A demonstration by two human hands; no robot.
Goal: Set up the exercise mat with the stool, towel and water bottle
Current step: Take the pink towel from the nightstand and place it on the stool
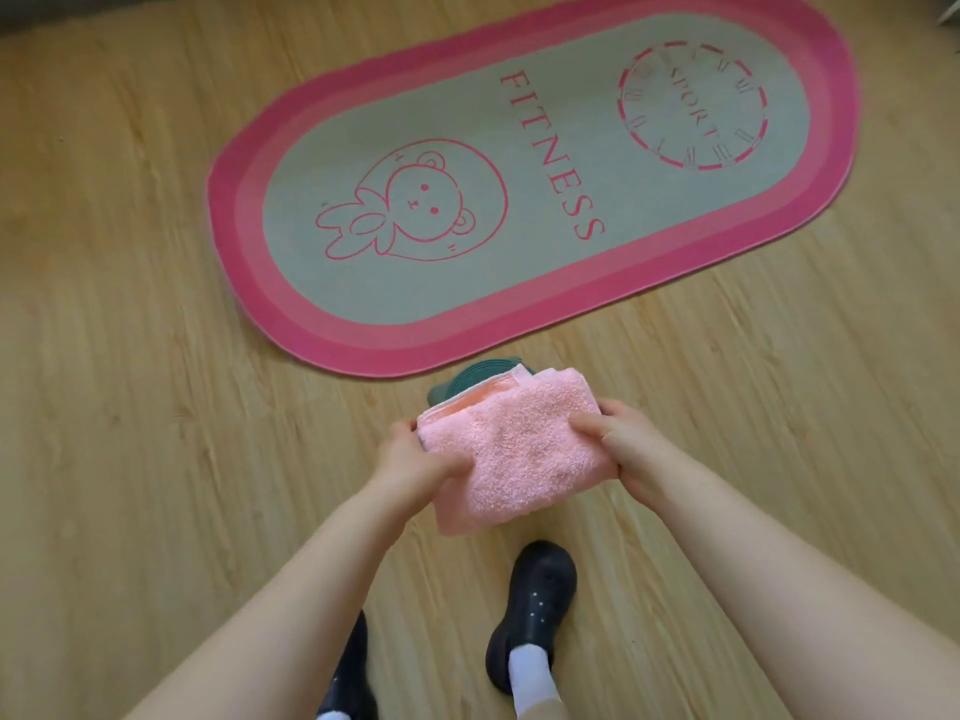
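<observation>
— Where is the towel [511, 449]?
— Folded, above the wooden floor [156, 407], near the mat [519, 314].
— Who holds it?
— The left hand [415, 459] and right hand [618, 449], each grip closed on an end.

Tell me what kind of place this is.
Probably a room at home set up for a workout. Wood-look floor, a pink oval mat printed FITNESS and SPORT, and a folded pink towel held by both hands, left hand and right hand.
</observation>
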